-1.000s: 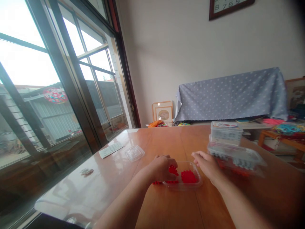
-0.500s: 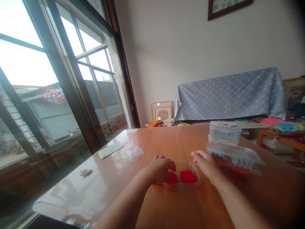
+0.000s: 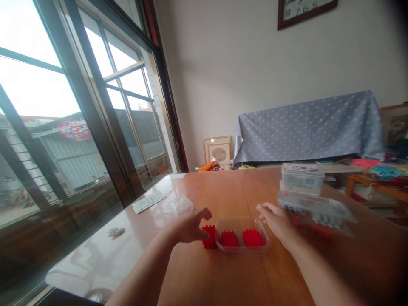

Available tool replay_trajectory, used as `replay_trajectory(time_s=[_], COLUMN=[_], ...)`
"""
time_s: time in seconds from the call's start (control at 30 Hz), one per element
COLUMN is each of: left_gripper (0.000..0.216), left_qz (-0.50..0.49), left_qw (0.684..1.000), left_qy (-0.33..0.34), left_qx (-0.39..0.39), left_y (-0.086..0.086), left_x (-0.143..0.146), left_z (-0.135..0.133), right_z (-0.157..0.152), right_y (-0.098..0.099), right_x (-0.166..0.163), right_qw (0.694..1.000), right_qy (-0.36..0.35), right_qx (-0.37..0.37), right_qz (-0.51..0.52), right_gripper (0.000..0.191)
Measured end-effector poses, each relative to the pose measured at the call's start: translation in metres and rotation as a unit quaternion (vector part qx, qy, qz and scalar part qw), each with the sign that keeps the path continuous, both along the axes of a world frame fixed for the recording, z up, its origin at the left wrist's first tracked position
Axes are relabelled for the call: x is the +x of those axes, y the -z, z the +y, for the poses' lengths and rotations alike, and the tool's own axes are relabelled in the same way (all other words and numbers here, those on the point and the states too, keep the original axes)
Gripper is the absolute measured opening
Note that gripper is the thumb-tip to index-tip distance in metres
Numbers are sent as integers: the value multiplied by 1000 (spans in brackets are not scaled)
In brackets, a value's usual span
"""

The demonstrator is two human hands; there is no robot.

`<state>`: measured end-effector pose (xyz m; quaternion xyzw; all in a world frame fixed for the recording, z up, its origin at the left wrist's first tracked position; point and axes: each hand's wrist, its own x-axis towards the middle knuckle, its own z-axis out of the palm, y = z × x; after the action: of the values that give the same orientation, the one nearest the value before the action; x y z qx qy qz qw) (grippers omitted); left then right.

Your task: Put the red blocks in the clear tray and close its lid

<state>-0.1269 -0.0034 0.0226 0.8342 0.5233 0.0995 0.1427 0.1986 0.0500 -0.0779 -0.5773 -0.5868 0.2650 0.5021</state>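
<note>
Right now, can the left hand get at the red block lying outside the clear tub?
Probably yes: the left hand is already beside the red block, which lies on the table just outside the clear tub, with nothing between them.

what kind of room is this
Probably a lived-in home room: a glossy wooden table beside a tall dark-framed window, a grey dotted cloth draped over furniture, and a framed wall clock.
</note>
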Motion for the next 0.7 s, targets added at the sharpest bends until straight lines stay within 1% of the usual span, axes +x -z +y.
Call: replay_trajectory(time_s=[0.1, 0.27, 0.4, 0.47, 0.53, 0.6, 0.7], left_gripper=[59, 55, 48, 43, 39, 36, 35], left_qz=[33, 40, 14, -1, -17, -29, -24], left_qw=[999, 999, 999, 998, 997, 997, 998], left_qy=[-11, -21, -34, -43, -39, -17, 27], left_qx=[-5, 7, 25, 45, 63, 69, 52], left_y=[3, 7, -1, -6, -10, -12, -12], left_x=[1, 3, 0, 3, 13, 28, 58], left_z=[-7, -11, -11, -10, -9, -7, -6], right_z=[-2, -5, -4, -3, -3, -4, -5], right_y=[-2, -5, -4, -3, -3, -4, -4], right_x=[-1, -3, -3, -2, -2, -2, -2], right_qw=[1000, 1000, 1000, 1000, 1000, 1000, 1000], right_qy=[-2, -4, -3, -3, -4, -5, -3], right_qx=[-9, -20, -17, -9, -3, 0, 1], right_qz=[1, 7, 5, 1, 2, 3, 3], right_gripper=[41, 41, 41, 41, 42, 42, 42])
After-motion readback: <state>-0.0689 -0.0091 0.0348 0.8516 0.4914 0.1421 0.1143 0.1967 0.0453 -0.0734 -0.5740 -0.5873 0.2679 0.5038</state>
